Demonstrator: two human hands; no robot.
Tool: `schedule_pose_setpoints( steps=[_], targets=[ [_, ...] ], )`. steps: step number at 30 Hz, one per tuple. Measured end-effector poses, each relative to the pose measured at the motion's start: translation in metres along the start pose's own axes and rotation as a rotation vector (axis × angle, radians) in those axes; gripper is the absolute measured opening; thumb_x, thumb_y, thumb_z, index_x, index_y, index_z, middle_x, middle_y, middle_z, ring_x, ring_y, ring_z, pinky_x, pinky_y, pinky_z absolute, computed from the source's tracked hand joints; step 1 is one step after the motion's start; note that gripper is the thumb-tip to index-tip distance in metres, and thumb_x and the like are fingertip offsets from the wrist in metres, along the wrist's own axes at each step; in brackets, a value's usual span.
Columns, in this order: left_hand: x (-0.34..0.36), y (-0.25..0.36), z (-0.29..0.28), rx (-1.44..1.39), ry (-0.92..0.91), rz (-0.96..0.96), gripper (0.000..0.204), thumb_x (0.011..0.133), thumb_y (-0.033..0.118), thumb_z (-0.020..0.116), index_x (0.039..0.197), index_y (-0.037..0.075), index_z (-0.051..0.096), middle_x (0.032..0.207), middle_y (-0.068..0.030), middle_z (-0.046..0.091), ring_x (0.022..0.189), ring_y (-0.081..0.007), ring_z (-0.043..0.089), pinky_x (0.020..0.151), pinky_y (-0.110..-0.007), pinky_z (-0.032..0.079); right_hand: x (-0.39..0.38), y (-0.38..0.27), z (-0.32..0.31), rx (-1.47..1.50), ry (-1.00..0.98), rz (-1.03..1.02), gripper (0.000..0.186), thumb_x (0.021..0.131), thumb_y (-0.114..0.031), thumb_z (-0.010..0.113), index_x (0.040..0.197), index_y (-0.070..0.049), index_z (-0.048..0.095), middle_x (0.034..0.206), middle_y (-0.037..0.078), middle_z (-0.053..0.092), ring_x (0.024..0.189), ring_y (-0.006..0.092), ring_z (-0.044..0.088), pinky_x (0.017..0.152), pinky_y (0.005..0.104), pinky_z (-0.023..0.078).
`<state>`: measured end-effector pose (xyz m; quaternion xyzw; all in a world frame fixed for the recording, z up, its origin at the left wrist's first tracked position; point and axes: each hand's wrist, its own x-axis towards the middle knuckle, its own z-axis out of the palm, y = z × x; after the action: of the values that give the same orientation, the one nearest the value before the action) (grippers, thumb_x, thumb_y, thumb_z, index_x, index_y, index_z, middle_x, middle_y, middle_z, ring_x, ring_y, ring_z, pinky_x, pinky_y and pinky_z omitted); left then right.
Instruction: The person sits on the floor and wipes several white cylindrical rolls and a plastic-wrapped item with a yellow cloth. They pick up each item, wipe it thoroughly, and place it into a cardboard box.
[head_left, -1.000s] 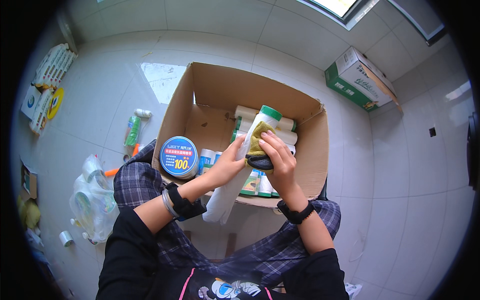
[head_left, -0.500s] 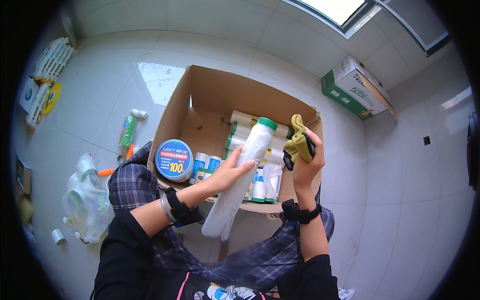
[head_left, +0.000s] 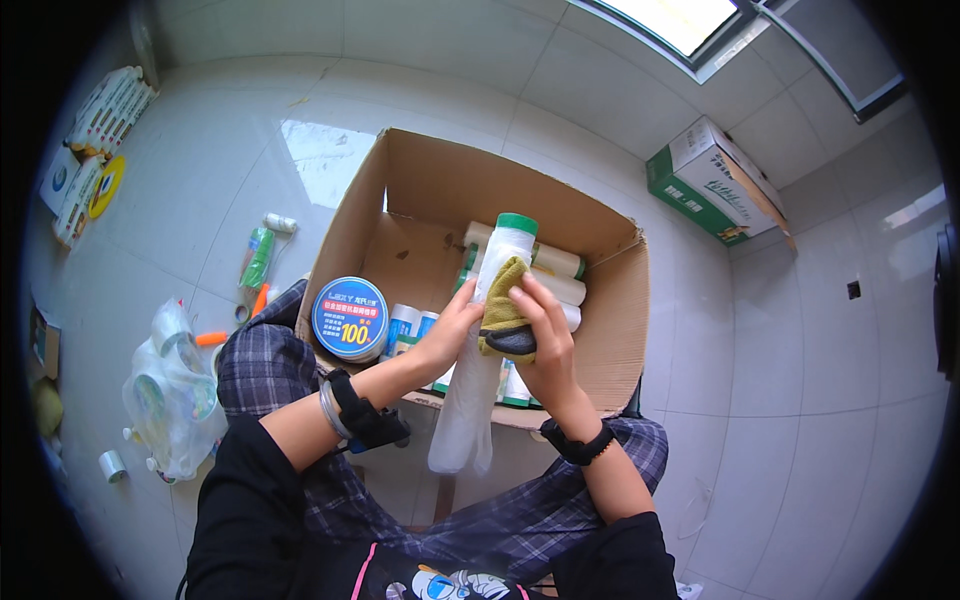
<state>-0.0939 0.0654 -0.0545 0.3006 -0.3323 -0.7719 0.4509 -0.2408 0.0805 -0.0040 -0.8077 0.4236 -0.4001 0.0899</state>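
Note:
My left hand (head_left: 447, 330) is closed around a long white roll with a green end (head_left: 465, 400), held upright in the picture over the cardboard box (head_left: 610, 340). A loose plastic wrap hangs from its lower end. My right hand (head_left: 548, 345) grips a yellow-and-black cloth, perhaps a glove (head_left: 508, 295), pressed against the roll. Inside the box lie several white rolls with green ends (head_left: 558, 290), smaller blue-and-white labelled rolls (head_left: 403, 325) and a round tin with a blue lid (head_left: 349, 312).
On the tiled floor at left are a plastic bag of items (head_left: 168, 400), small rolls (head_left: 257, 258), stacked packs (head_left: 105, 105) and a yellow ring (head_left: 108, 185). A green-and-white carton (head_left: 712, 180) stands at the right wall below a window (head_left: 665, 22).
Half a second ago my right hand held the cloth off to the right; it has moved back left onto the roll. The roll is more vertical in the picture than before.

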Motion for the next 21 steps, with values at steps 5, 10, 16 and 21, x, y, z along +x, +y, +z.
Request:
schedule_pose_setpoints(
  steps=[5,10,16,21],
  targets=[
    [0.000,0.005,-0.002,0.104,-0.035,0.032,0.048,0.093,0.023,0.044,0.136,0.008,0.028,0.126,-0.0103,0.044,0.116,-0.0165,0.043,0.097,-0.031,0.036,-0.004,0.006,0.003,-0.014,0.030,0.100,0.063,0.061,0.008,0.066,0.122,0.000,0.050,0.127,0.018,0.044,0.111,0.0341,0.048,0.091,0.0381,0.044],
    [-0.005,0.016,0.006,0.157,-0.023,0.028,0.053,0.093,0.030,0.049,0.137,0.008,0.028,0.128,-0.0095,0.043,0.118,-0.0168,0.041,0.098,-0.031,0.034,-0.004,0.003,0.000,-0.054,0.061,0.122,0.060,0.063,0.008,0.065,0.121,-0.002,0.053,0.125,0.017,0.048,0.109,0.0328,0.051,0.089,0.0377,0.045],
    [0.002,0.028,0.004,0.005,0.015,0.130,0.052,0.093,0.029,0.050,0.136,0.009,0.030,0.125,-0.0070,0.046,0.114,-0.0141,0.044,0.096,-0.029,0.035,-0.008,-0.004,0.005,-0.016,0.047,0.004,0.050,0.063,0.007,0.064,0.111,-0.002,0.060,0.116,0.015,0.056,0.100,0.0313,0.057,0.087,0.0372,0.046],
    [0.008,0.044,-0.002,0.083,0.095,0.270,0.051,0.093,0.028,0.050,0.136,0.009,0.030,0.122,-0.0065,0.048,0.111,-0.0125,0.045,0.092,-0.027,0.038,-0.011,-0.019,0.005,-0.017,-0.141,-0.265,0.043,0.065,-0.001,0.061,0.107,-0.002,0.061,0.111,0.012,0.060,0.093,0.0265,0.058,0.082,0.0349,0.049]
  ],
)
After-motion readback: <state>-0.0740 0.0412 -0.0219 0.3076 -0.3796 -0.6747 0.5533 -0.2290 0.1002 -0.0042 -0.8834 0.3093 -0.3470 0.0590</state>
